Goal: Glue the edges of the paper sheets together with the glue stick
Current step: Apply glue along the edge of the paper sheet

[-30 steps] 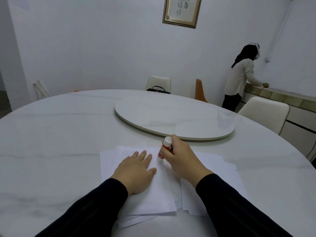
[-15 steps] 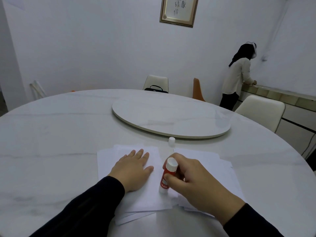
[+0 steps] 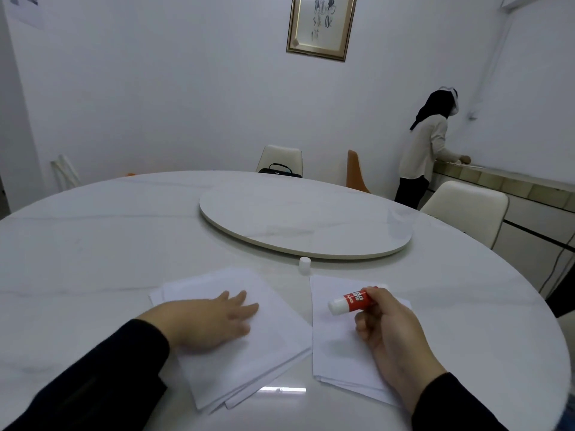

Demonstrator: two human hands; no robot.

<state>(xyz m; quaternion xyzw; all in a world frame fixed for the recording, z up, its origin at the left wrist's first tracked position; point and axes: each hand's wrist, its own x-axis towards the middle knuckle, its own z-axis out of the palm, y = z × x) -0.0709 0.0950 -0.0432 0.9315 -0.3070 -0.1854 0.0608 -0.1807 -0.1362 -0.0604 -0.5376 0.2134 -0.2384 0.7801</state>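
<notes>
Two small stacks of white paper lie on the round table. My left hand [image 3: 211, 321] rests flat, fingers spread, on the left paper stack [image 3: 249, 346]. The right paper stack [image 3: 336, 346] lies beside it, a narrow gap between them. Above that right stack my right hand [image 3: 389, 331] holds a red and white glue stick [image 3: 351, 301] tilted almost level, its white end pointing left. The white glue stick cap [image 3: 304, 264] stands on the table just beyond the papers.
A large round turntable [image 3: 357, 247] sits in the middle of the white marble table [image 3: 93, 244]. Chairs [image 3: 466, 206] stand around the far side, one with a black bag [image 3: 280, 170]. A person [image 3: 426, 150] stands at a counter at the back right.
My right hand lifted the glue stick off the paper and moved right, tilting it sideways. The left stack slid left under my left hand, so the stacks now lie apart.
</notes>
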